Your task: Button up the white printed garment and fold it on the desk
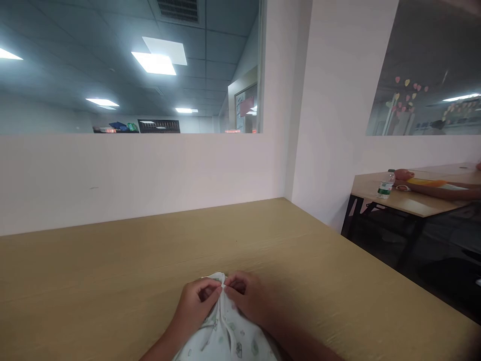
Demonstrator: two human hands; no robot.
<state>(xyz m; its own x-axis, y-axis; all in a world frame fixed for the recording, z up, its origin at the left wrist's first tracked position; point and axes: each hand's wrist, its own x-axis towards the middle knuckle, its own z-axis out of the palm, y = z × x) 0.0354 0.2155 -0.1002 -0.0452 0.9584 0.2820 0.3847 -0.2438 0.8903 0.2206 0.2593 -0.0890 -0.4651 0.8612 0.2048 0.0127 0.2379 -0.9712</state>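
Observation:
A white cloth garment (225, 336) with small green and grey prints lies on the wooden table near its front edge. Thumb and fingers of my left hand (197, 301) pinch the garment's edge close to its top end. Right beside it, my right hand (246, 296) pinches the same edge, so the fingertips of both hands nearly meet. Folds run down the cloth from this spot toward me. Whatever small detail sits between the fingertips is hidden, and the garment's lower part runs out of view at the bottom.
The wooden table (131, 255) meets a white wall (150, 170) at the back, with a window above. To the right, a second table (409, 203) bears a plastic bottle (385, 185), and another person's arms (443, 190) rest there beside a yellow item.

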